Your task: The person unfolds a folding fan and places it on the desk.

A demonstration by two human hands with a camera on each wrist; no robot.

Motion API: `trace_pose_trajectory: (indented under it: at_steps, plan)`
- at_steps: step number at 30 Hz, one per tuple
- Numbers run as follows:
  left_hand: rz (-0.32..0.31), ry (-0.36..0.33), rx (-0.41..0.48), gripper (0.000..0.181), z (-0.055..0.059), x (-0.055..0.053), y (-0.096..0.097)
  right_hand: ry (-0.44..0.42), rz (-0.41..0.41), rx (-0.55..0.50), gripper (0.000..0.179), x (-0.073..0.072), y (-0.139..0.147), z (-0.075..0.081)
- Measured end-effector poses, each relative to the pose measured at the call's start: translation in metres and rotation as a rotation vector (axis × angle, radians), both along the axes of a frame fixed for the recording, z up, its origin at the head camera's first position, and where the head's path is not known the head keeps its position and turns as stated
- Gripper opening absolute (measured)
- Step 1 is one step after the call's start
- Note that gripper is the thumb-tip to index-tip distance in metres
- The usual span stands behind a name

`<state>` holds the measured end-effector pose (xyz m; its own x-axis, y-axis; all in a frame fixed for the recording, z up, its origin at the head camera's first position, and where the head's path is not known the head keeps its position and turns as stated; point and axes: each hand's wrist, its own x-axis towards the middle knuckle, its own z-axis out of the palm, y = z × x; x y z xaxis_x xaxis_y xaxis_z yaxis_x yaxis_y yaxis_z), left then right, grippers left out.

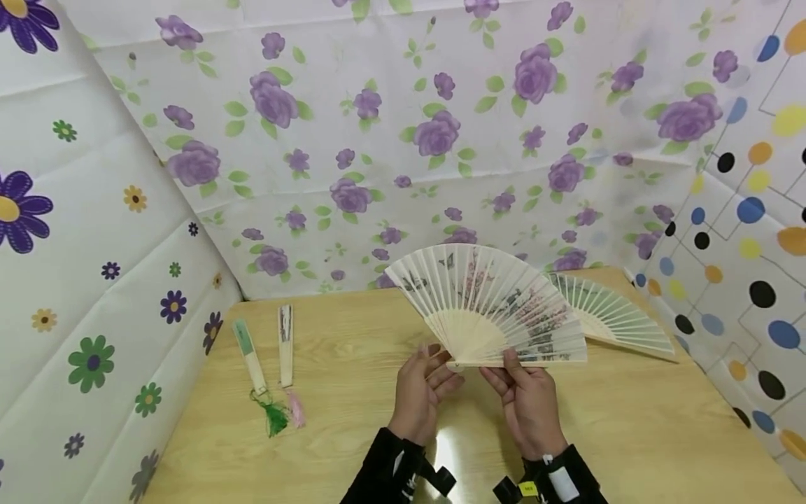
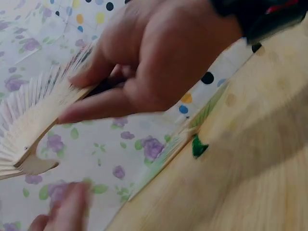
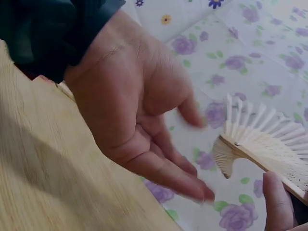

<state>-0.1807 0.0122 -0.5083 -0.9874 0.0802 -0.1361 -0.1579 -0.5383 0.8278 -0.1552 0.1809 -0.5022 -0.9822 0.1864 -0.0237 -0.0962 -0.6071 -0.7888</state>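
A desk [image 1: 271, 479] of pale yellow wood grain carries the fans. The folded green fan [image 1: 250, 355] lies there with its green tassel [image 1: 276, 418] at the near end. Just to that fan's right — almost beside it — is a folded white fan [image 1: 286, 346] with dark print and a pink tassel [image 1: 295, 409]. Well to its right, slightly farther back, rests an open green fan [image 1: 620, 315] — the left-wrist view shows a second green tassel [image 2: 198, 147] there.
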Motion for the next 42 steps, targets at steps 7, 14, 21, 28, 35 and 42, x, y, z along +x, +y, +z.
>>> trace_pose_trajectory:
  at_steps: [7,14,21,28,35,42]
  plan:
    - [-0.052,0.055,-0.048,0.034,0.005,-0.002,-0.001,-0.052,-0.018,0.031,0.051,0.011,0.01,-0.005]
    - [0.137,0.016,-0.021,0.025,0.004,0.007,0.027,-0.033,-0.148,-0.076,0.049,0.02,0.014,0.0]
    - [0.069,-0.019,-0.043,0.024,-0.006,0.019,0.053,-0.122,-0.182,-0.135,0.045,0.043,0.038,-0.005]
    - [-0.149,-0.21,-0.114,0.023,-0.025,0.03,0.072,-0.275,-0.131,-0.1,0.032,0.062,0.077,-0.029]
    - [-0.301,-0.295,-0.243,0.025,-0.031,0.032,0.064,-0.44,-0.064,-0.112,0.043,0.078,0.087,-0.047]
    - [-0.37,-0.298,-0.226,0.025,-0.039,0.035,0.084,-0.508,-0.08,-0.201,0.054,0.098,0.106,-0.055]
